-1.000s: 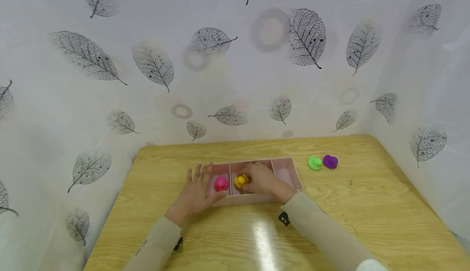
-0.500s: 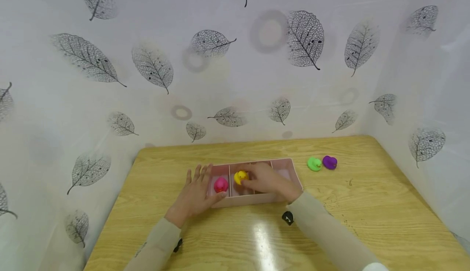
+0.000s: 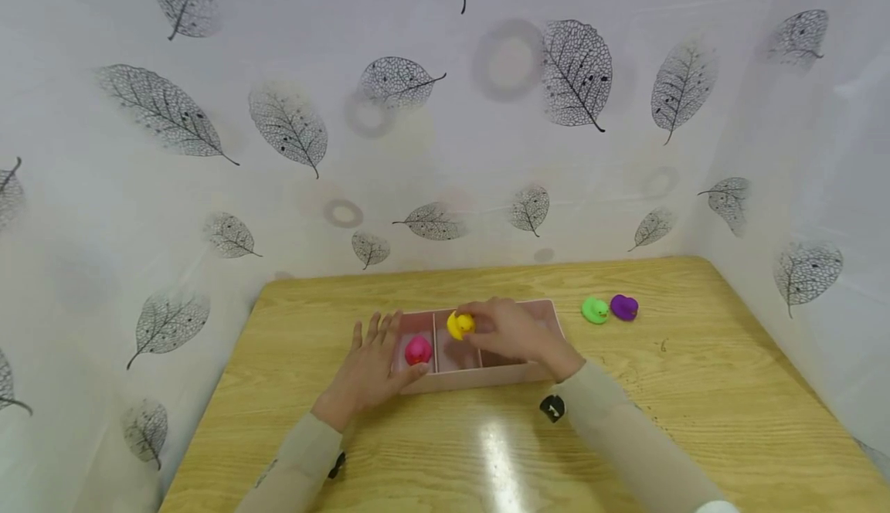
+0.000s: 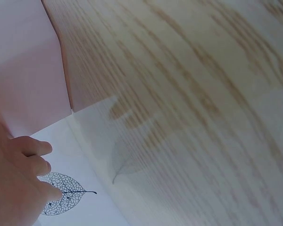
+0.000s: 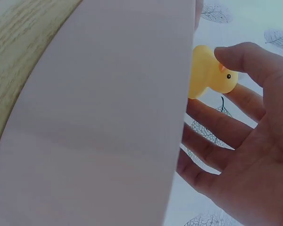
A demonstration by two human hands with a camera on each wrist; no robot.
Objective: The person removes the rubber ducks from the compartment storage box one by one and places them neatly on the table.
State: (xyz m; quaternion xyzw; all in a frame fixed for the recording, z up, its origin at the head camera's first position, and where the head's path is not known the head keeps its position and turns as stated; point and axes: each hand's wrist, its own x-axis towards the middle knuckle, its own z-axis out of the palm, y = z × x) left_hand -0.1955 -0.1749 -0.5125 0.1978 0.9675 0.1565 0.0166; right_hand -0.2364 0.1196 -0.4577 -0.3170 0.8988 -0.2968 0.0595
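Yellow duck: the small toy [image 3: 457,326] is held over the rear part of the second compartment from the left, close to the back wall of the box; in the right wrist view its black eye and orange beak show past the edge of a box wall.
Right-hand grip: the right hand [image 3: 511,334] pinches the yellow duck between thumb and fingers, with the remaining fingers spread out below in the right wrist view.
Pink box: a long, low tray [image 3: 480,378] with upright dividers, set crosswise in front of the person.
Pink duck: a second toy [image 3: 418,349] in the leftmost compartment, its red beak toward the viewer.
Left-hand grip: the left hand [image 3: 368,370] lies at the left end of the pink box, fingers extended and spread, holding nothing, the thumb near the front rim.
Green duck: on the table to the right of the pink box [image 3: 594,310], apart from it.
Purple duck: just beside the green duck, on its right [image 3: 624,307].
Table: light wood grain [image 3: 431,451], with a bright reflection near the front.
Sleeves: beige on both arms [image 3: 626,428].
Backdrop: a pale sheet [image 3: 459,165] printed with dark skeleton leaves.
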